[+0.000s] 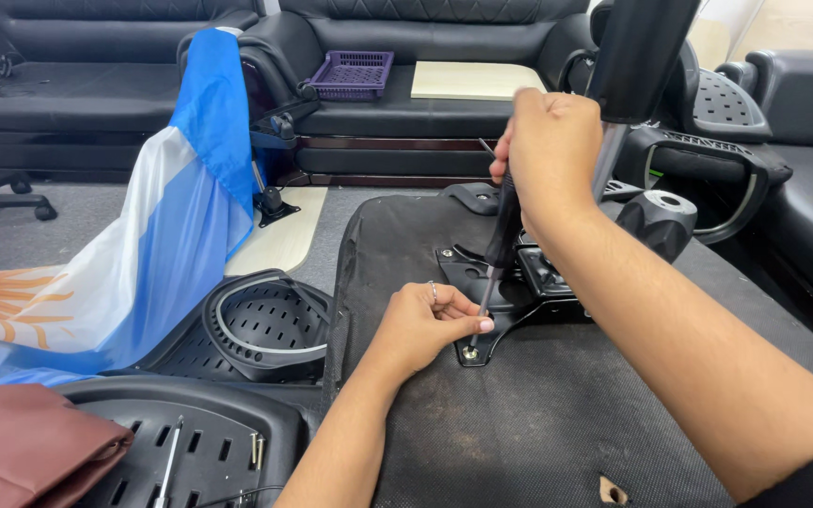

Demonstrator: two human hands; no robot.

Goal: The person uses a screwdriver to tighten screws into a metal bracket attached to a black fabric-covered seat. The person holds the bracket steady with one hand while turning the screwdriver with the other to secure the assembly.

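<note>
Gripping the black handle of a screwdriver (499, 246), the right hand (548, 155) is closed around its top and holds the tool nearly upright, leaning slightly. The metal shaft runs down to a screw (469, 353) at the near corner of a black metal bracket (510, 301). The left hand (425, 325) rests on the seat underside (519, 414), an upturned chair seat covered in dark, dusty fabric, with its fingertips pinched around the lower end of the shaft just above the screw; a ring shows on one finger. The bracket lies flat on the seat, and a grey post with a black sleeve (637, 66) rises from it behind the right hand. To the left lie perforated black plastic chair parts (265, 325), a blue and white cloth (171, 245) and a brown cloth (21, 442). Two loose bolts (257, 452) sit on the nearest plastic part. Black sofas (425, 103) stand behind, one bearing a purple basket (352, 75).
</note>
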